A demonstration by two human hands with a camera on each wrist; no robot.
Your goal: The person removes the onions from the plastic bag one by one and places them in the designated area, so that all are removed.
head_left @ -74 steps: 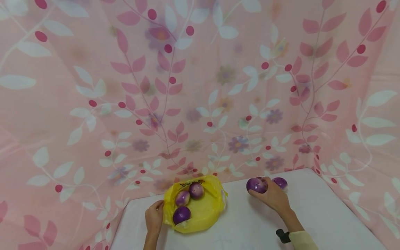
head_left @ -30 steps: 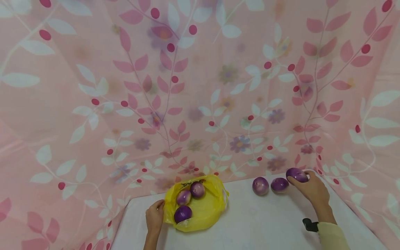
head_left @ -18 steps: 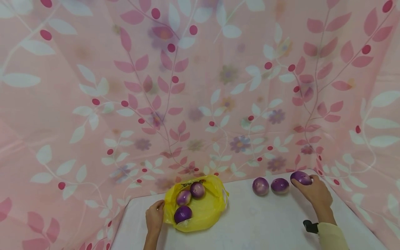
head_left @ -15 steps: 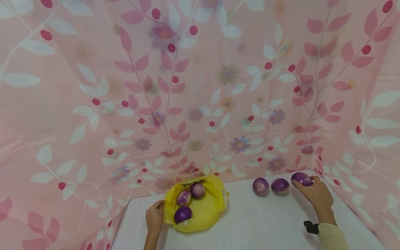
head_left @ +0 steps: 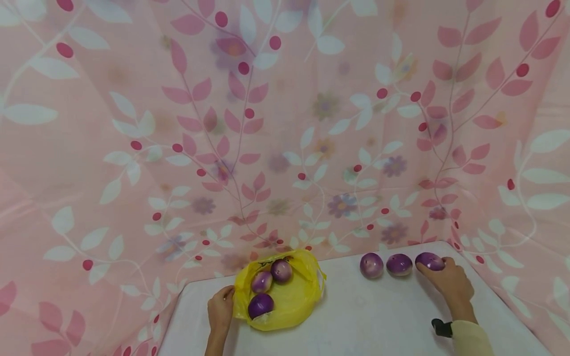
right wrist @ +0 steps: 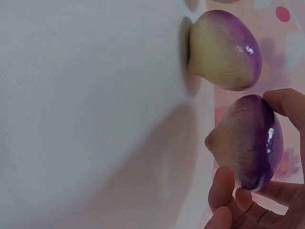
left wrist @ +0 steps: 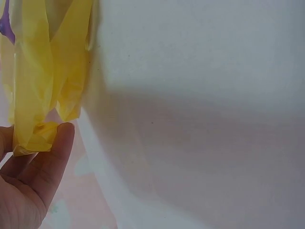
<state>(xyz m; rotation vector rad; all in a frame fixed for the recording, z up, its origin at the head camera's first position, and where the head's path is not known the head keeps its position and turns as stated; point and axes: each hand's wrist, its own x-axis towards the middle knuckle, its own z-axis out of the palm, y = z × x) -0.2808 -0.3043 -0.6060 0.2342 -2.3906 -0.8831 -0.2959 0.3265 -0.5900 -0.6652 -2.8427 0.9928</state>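
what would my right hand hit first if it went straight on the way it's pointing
Probably the pink floral cloth behind the table. Your right hand, holding a purple bulb, points that way, though depth is hard to judge.

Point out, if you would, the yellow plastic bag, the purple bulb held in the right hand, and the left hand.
Yellow plastic bag [head_left: 292, 298]: head view, on its bare inside.
Held purple bulb [right wrist: 249, 139]: right wrist view, midway along its side.
Left hand [head_left: 220, 310]: head view, on the back of the hand.
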